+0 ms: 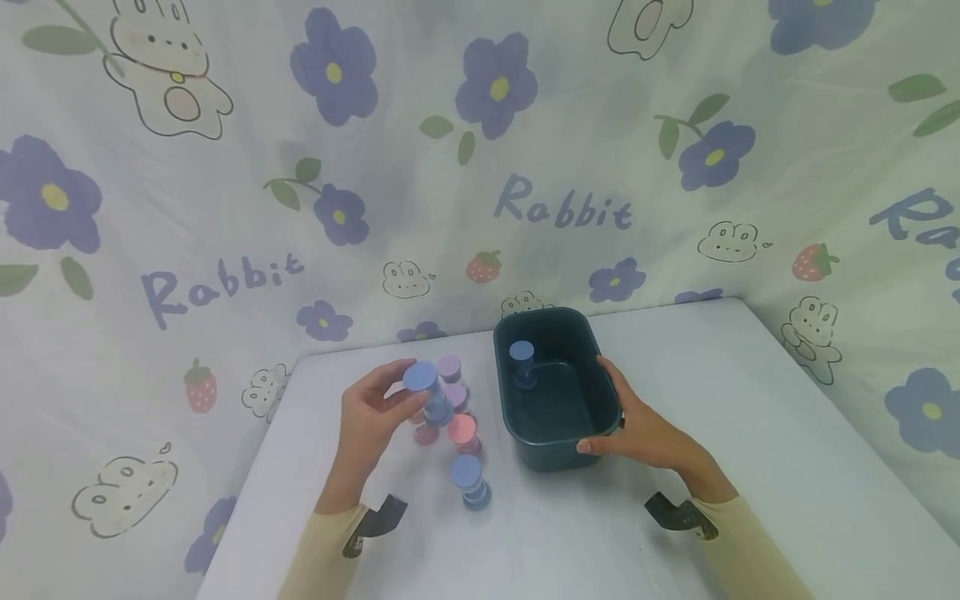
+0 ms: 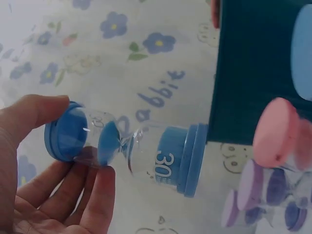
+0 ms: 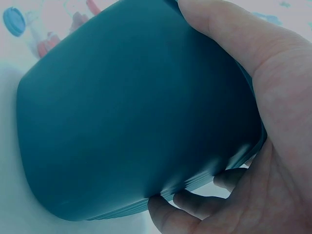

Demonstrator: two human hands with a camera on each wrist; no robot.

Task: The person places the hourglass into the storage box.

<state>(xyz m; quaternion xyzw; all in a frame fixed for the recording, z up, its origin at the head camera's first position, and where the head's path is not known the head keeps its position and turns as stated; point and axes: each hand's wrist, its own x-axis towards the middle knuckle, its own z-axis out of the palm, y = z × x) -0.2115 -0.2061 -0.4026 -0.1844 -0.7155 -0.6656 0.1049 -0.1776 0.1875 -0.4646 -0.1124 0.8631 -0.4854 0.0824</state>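
Note:
Between thumb and fingers, my left hand (image 1: 372,410) pinches a blue hourglass (image 2: 122,146) by one end cap; it is marked 30 and held above the table. My right hand (image 1: 637,429) grips the near right corner of a dark teal bin (image 1: 555,454), thumb over the rim and fingers against the side wall. Inside the bin, another blue hourglass (image 1: 522,367) stands upright near the left wall. Close by my left hand are a pink hourglass (image 1: 464,433) and purple hourglasses (image 1: 455,397), partly hidden behind the held one. A further blue hourglass (image 1: 470,483) stands nearest me.
The white table (image 1: 585,542) meets a cloth backdrop (image 1: 420,208) printed with flowers and rabbits at its far edge. Both wrists carry a dark strap mount (image 1: 378,518). The bin walls rise beside the hourglass group.

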